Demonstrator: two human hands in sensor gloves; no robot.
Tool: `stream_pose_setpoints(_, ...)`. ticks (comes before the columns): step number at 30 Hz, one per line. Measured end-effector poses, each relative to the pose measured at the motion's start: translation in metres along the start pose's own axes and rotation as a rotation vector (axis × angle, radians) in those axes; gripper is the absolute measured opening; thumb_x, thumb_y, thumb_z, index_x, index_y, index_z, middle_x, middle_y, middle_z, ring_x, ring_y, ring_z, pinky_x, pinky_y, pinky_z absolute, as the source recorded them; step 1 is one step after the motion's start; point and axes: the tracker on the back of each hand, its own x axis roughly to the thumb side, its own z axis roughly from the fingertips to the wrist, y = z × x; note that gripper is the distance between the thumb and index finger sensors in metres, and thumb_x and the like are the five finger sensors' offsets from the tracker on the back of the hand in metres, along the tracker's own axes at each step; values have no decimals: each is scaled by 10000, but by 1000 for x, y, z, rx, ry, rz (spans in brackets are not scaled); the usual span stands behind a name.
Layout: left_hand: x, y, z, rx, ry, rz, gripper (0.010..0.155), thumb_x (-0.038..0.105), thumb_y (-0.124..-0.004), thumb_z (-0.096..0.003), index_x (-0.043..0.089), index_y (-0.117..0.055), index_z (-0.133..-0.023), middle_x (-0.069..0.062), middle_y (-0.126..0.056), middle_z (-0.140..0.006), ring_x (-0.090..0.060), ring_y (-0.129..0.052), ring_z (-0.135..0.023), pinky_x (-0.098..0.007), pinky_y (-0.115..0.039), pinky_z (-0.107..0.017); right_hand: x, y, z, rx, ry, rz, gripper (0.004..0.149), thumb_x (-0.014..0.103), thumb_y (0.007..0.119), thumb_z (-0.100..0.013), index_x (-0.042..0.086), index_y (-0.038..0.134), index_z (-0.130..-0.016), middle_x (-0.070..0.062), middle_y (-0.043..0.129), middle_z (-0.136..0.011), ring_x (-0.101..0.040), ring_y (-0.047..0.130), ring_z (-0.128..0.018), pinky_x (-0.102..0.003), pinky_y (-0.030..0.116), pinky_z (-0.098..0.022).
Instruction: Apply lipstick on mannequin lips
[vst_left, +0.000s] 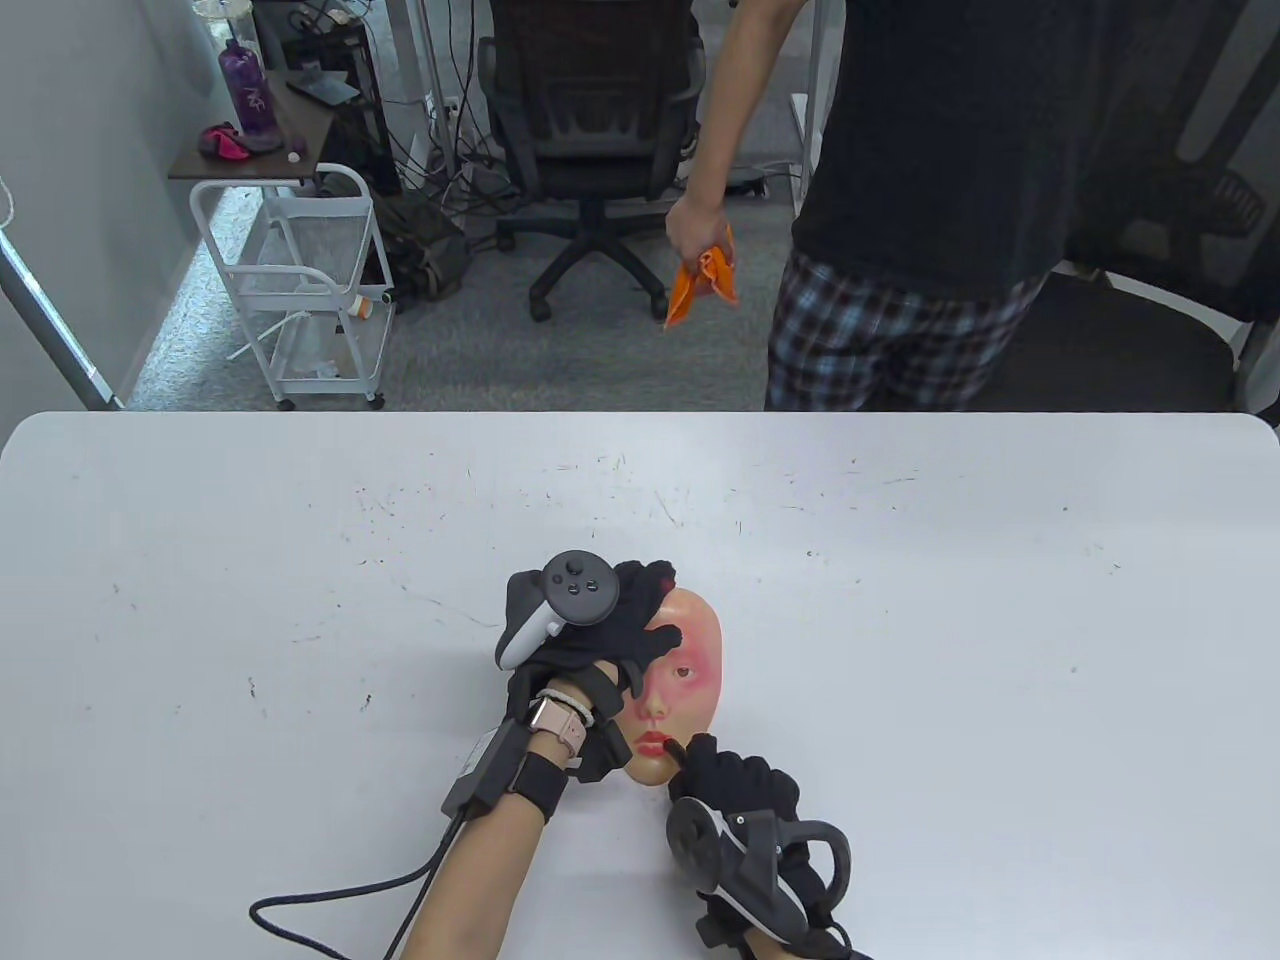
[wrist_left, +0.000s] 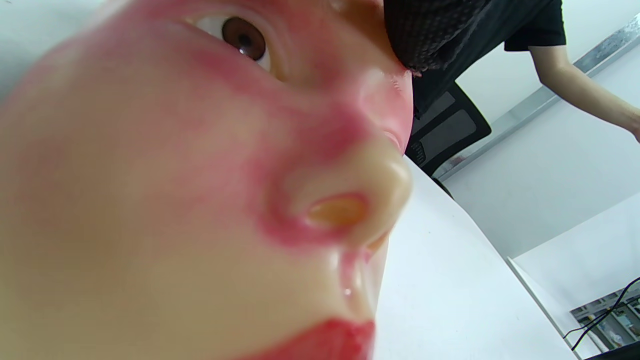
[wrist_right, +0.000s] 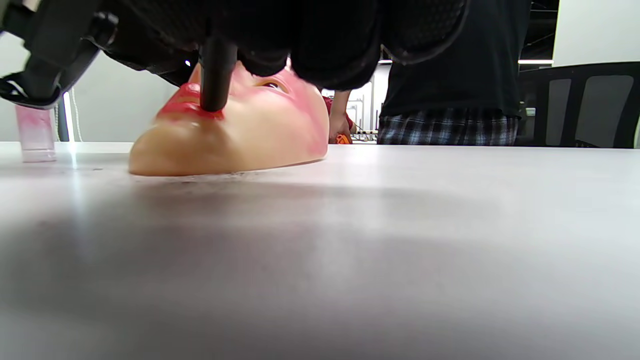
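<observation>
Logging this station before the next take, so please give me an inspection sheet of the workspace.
Surface: white table, scuffed and speckled.
Job's things: mannequin face lies face up; dark lipstick tip touches its red lips.
Clutter: pink-stained clear container on the table beside the face.
Grippers: left hand rests on the face's forehead side; right hand holds the lipstick.
Cables: black cable from the left wrist.
Surroundings: bystander with orange cloth, office chair, white cart.
</observation>
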Motion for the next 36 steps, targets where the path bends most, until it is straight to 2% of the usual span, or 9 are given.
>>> stream_pose_setpoints(6, 0, 0, 0, 5, -2, 2, 747, 460, -738, -531, 385, -336, -1155, -44, -237, -1213, -311, -229, -1091, -531, -235, -822, -3, 2, -2, 26, 49, -5, 528, 457, 740, -427, 138, 837, -836, 50, 919, -404, -173, 928, -380, -469, 774, -431)
stream_pose_setpoints(12, 0, 0, 0, 1, -1, 2, 747, 461, -739, -530, 386, -336, -1155, -41, -239, -1213, -310, -231, -1091, -531, -236, -822, -2, 0, 1, 12, 5, -79, 529, 462, 737, -426, 136, 842, -830, 56, 919, -391, -165, 929, -365, -463, 779, -422)
stream_pose_setpoints(18, -1, 0, 0, 4, -1, 0, 747, 462, -738, -530, 386, -336, -1156, -42, -241, -1213, -310, -230, -1091, -531, -236, -822, -6, 1, -1, 47, 49, -39, 529, 460, 734, -434, 133, 831, -838, 56, 914, -402, -166, 925, -376, -465, 775, -432)
stream_pose_setpoints(22, -1, -1, 1, 3, -6, 2, 747, 462, -737, -531, 385, -336, -1156, -42, -239, -1213, -311, -228, -1091, -530, -235, -822, 7, 1, 0, -1, -20, -47, 532, 467, 729, -439, 145, 821, -851, 59, 914, -415, -161, 925, -387, -460, 773, -440)
stream_pose_setpoints(27, -1, -1, 1, 3, -5, -3, 748, 463, -736, -530, 386, -333, -1156, -43, -240, -1213, -311, -230, -1091, -532, -238, -821, 27, 4, -4, 55, -65, 50, 527, 469, 716, -457, 161, 792, -878, 59, 905, -448, -166, 916, -425, -465, 760, -470)
stream_pose_setpoints(31, -1, -1, 1, 1, -6, -1, 749, 465, -736, -530, 388, -332, -1156, -43, -238, -1214, -311, -230, -1091, -532, -237, -821, 17, 0, 0, -47, -19, 22, 528, 462, 740, -423, 150, 837, -838, 47, 919, -404, -178, 926, -383, -474, 770, -442)
stream_pose_setpoints(36, -1, -1, 1, 2, -6, -1, 748, 464, -735, -531, 388, -332, -1155, -43, -238, -1213, -311, -230, -1090, -532, -236, -821, 9, -1, 2, -40, 16, 30, 529, 459, 743, -421, 136, 841, -830, 47, 918, -391, -175, 926, -369, -473, 773, -433)
